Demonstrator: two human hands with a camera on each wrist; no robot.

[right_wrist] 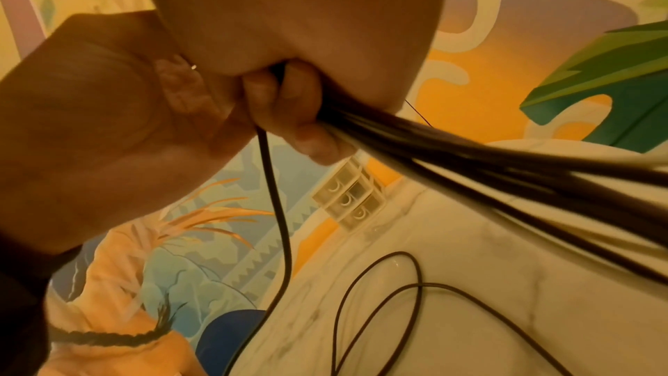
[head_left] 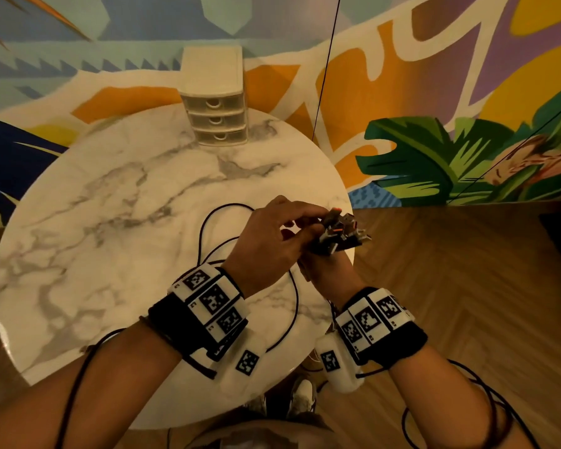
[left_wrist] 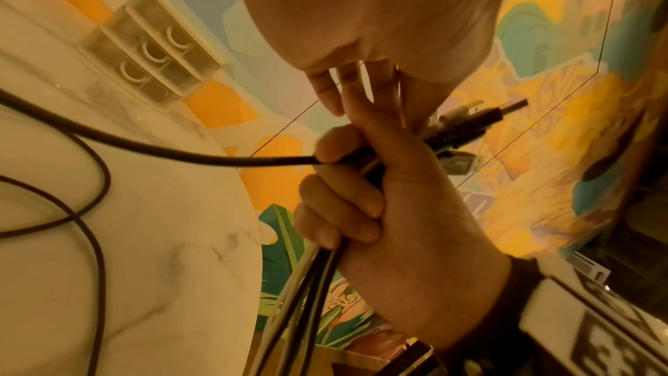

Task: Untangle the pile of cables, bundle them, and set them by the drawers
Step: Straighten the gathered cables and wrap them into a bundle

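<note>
My right hand [head_left: 329, 270] grips a bundle of several black and white cables [left_wrist: 311, 282] in a fist at the round marble table's [head_left: 94, 222] right edge. Their plugs [head_left: 337, 230] stick out above the fist. My left hand [head_left: 282, 241] reaches over from the left and its fingertips [left_wrist: 347, 87] pinch the bundle just below the plugs [left_wrist: 466, 125]. One black cable [head_left: 204, 228] trails from the fist and loops loosely on the table [right_wrist: 415, 282]. The bundle's tails [right_wrist: 488, 165] run down off the edge. The small white three-drawer unit [head_left: 216, 115] stands at the far edge.
A thin black wire [head_left: 324, 76] hangs down in front of the painted mural wall, right of the drawers. Wooden floor [head_left: 450, 286] lies to the right of the table. My shoes [head_left: 302, 393] show below the near edge.
</note>
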